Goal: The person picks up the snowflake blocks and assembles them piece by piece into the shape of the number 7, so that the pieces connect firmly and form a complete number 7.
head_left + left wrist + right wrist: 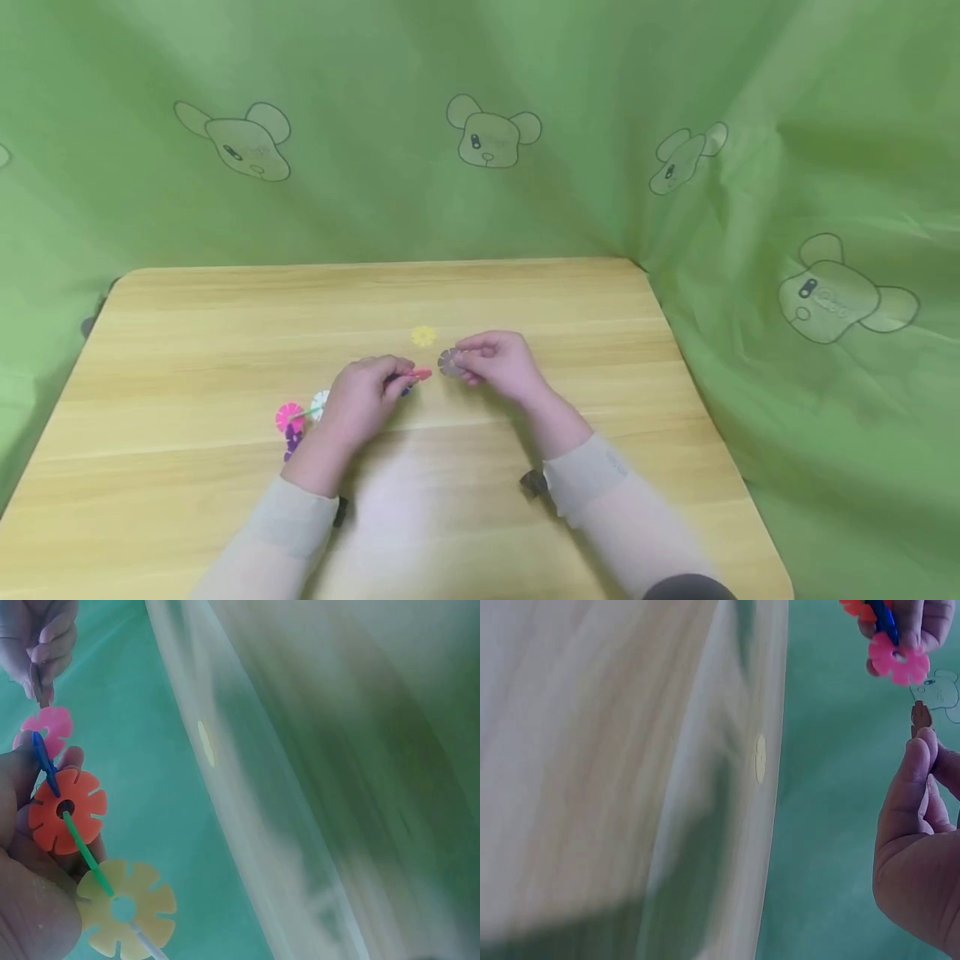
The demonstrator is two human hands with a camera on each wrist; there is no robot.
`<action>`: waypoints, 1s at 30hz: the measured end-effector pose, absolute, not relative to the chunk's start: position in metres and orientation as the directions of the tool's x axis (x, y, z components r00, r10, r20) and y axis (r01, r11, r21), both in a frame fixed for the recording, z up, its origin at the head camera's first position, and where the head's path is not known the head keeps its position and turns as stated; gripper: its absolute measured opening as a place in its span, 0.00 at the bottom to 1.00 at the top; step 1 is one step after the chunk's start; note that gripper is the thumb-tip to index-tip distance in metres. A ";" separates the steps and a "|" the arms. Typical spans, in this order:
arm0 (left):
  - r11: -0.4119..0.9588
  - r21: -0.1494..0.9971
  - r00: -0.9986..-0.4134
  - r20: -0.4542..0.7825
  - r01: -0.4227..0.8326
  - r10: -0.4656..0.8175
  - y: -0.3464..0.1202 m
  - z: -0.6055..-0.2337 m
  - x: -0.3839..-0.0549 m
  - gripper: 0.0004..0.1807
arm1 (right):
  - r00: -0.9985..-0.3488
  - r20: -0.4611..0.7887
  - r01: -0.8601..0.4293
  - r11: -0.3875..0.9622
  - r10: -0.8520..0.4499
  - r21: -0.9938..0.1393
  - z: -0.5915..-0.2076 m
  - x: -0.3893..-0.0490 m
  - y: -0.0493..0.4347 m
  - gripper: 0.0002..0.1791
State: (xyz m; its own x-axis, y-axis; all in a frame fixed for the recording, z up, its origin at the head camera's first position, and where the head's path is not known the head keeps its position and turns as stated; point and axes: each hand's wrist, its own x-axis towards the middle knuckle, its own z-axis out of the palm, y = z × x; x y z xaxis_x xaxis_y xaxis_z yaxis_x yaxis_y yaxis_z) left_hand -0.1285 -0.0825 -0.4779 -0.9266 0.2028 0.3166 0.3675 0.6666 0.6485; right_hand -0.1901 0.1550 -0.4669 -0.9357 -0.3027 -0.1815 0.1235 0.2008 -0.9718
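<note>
My left hand (pixel 366 398) pinches a chain of slotted plastic snowflake discs. In the left wrist view, the chain runs from a pink disc (pixel 60 720) through a blue disc (pixel 43 761), an orange disc (pixel 88 801) and a green disc (pixel 91 859) to a pale yellow disc (pixel 154 896). Past the left wrist, bright pink (pixel 285 413), white (pixel 319 404) and purple discs (pixel 293 439) show, partly hidden by the hand. My right hand (pixel 501 365) pinches a brownish-grey disc (pixel 447 362) between thumb and fingers. Its edge faces the pink disc, with a small gap between them.
A single yellow disc (pixel 423 336) lies flat on the wooden table (pixel 562 308), beyond both hands. Green cloth (pixel 360 208) printed with bear heads hangs behind the table and along its sides. Dark wrist-strap parts (pixel 533 483) show beneath the sleeves.
</note>
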 end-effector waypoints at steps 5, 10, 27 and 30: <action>0.658 0.650 -0.921 0.334 0.379 0.200 -0.082 -0.479 -0.128 0.05 | -0.936 -0.187 0.128 0.207 -0.298 -0.970 -0.469 -0.184 0.148 0.14; 0.657 0.636 -0.907 0.373 0.405 0.198 -0.081 -0.481 -0.126 0.06 | -0.938 -0.163 0.105 0.198 -0.307 -0.975 -0.469 -0.178 0.141 0.13; 0.644 0.554 -0.822 0.524 0.527 0.223 -0.075 -0.475 -0.123 0.07 | -0.959 -0.092 0.061 0.124 -0.266 -0.990 -0.462 -0.165 0.136 0.11; 0.645 0.521 -0.794 0.559 0.560 0.239 -0.073 -0.474 -0.124 0.07 | -0.963 -0.102 0.074 0.118 -0.251 -0.990 -0.462 -0.162 0.136 0.11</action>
